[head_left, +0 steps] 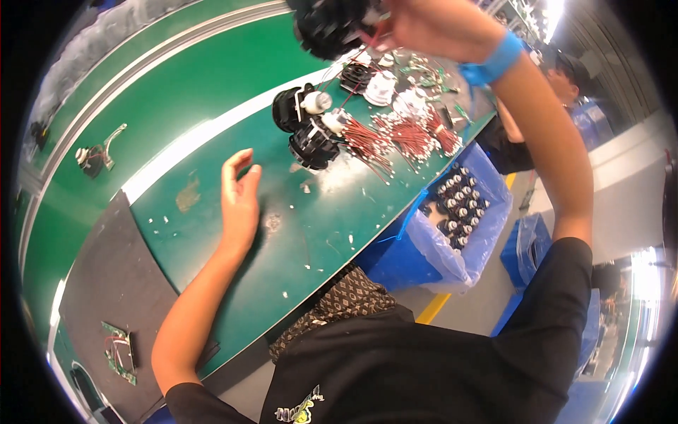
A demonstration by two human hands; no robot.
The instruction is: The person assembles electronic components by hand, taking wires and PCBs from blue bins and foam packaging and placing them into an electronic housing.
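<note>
My right hand (434,32), with a blue band at the wrist, is raised at the far edge of the view. Its fingers close on a black round motor-like part (328,28) with red wires, partly cut off and blurred. My left hand (241,201) hovers over the green table, fingers curved, thumb apart, holding nothing. Just right of it stand two black round parts with white caps, the nearer one (313,143) touching the farther one (286,109). Bundles of red wires with white connectors (406,138) lie beside them.
Farther back lie white caps (381,88) and small green circuit boards (431,74). A blue bin (395,261) lined with plastic holds several black-and-white parts below the table's right edge. Another person (565,85) is at the right. A black mat (113,268) with a circuit board (120,353) covers the left end.
</note>
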